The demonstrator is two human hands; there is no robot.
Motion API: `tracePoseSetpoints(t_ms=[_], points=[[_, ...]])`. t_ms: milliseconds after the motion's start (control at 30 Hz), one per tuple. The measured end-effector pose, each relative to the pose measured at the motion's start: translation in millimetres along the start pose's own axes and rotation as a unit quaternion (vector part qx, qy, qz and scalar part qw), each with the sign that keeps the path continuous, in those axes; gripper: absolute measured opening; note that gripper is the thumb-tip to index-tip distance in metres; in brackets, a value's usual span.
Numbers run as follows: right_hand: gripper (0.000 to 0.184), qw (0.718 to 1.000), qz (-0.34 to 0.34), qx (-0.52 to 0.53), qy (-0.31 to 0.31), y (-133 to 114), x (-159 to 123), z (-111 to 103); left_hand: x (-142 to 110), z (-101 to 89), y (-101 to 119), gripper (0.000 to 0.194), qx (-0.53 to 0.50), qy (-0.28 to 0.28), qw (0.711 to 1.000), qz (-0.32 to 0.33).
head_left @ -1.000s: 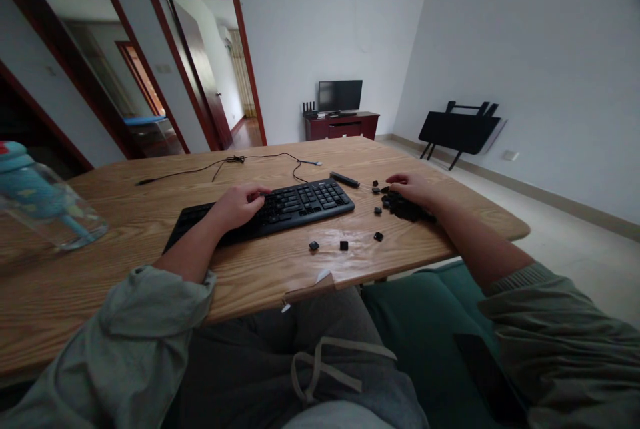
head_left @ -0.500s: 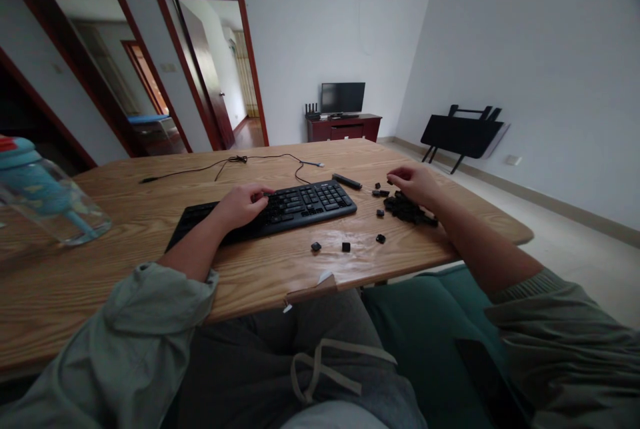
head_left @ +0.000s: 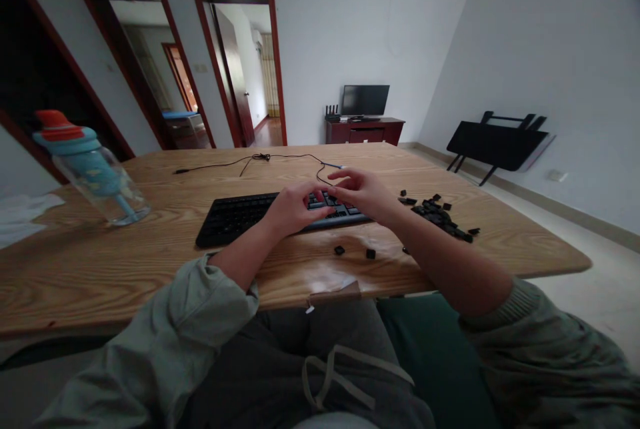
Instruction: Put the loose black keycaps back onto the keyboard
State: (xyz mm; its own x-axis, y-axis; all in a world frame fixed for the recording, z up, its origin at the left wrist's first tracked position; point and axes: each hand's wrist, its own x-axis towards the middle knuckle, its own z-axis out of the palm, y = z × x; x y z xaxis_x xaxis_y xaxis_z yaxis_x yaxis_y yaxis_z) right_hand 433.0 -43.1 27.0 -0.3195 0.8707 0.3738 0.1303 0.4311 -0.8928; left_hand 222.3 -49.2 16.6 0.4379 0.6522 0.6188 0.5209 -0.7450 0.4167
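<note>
From the head view, I log the left hand [head_left: 291, 209] and right hand [head_left: 369, 195] curved, fingertips close together over the black keyboard [head_left: 235, 217], whether either pinches anything I cannot tell, loose keycaps [head_left: 436, 214] heaped rightward on the wooden table [head_left: 155, 269].

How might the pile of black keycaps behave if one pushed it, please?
The pile would probably spread out rather than move as one, since its pieces lie loosely heaped. Each keycap is likely light, being small beside the keyboard. They seem apter to slide or tumble than roll, given their blocky shapes.
</note>
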Motion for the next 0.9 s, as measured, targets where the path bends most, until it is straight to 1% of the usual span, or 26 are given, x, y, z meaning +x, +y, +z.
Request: tracePoseSetpoints(t_ms=[67, 133, 200, 367, 467, 567, 700, 900], points=[[0.046, 0.999, -0.016, 0.043, -0.015, 0.7, 6.0, 11.6, -0.4, 2.3, 5.4, 0.031, -0.004, 0.046, 0.999, -0.009], [0.045, 0.997, -0.026, 0.067, -0.015, 3.8, 8.0, 14.0, -1.7, 1.0, 6.6, 0.024, 0.001, 0.068, 0.998, -0.006], [0.041, 0.997, -0.031, 0.067, -0.014, 7.3, 6.3, 10.0, -3.0, -1.2, 5.4, 0.023, 0.009, 0.065, 0.998, 0.011], [0.031, 0.996, -0.055, 0.061, -0.025, 12.5, 0.1, -1.9, -4.3, -2.2, -0.4, 0.029, 0.021, 0.052, 0.998, 0.04], [0.03, 0.995, -0.06, 0.06, -0.042, 13.6, 0.5, -1.6, -4.5, -1.2, -2.5, 0.031, 0.023, 0.042, 0.998, 0.03], [0.034, 0.996, -0.052, 0.047, -0.06, 13.3, 1.2, 0.7, -5.1, -1.0, -2.5, 0.031, 0.026, 0.034, 0.999, 0.004], [0.037, 0.997, -0.041, 0.032, -0.053, 11.7, 0.6, 2.8, -5.4, -1.3, -1.0, 0.032, 0.017, 0.026, 1.0, -0.007], [0.038, 0.997, -0.039, 0.052, -0.052, 16.4, 1.9, 8.9, -3.9, -4.7, 0.3, 0.033, 0.017, 0.007, 1.0, -0.005]])
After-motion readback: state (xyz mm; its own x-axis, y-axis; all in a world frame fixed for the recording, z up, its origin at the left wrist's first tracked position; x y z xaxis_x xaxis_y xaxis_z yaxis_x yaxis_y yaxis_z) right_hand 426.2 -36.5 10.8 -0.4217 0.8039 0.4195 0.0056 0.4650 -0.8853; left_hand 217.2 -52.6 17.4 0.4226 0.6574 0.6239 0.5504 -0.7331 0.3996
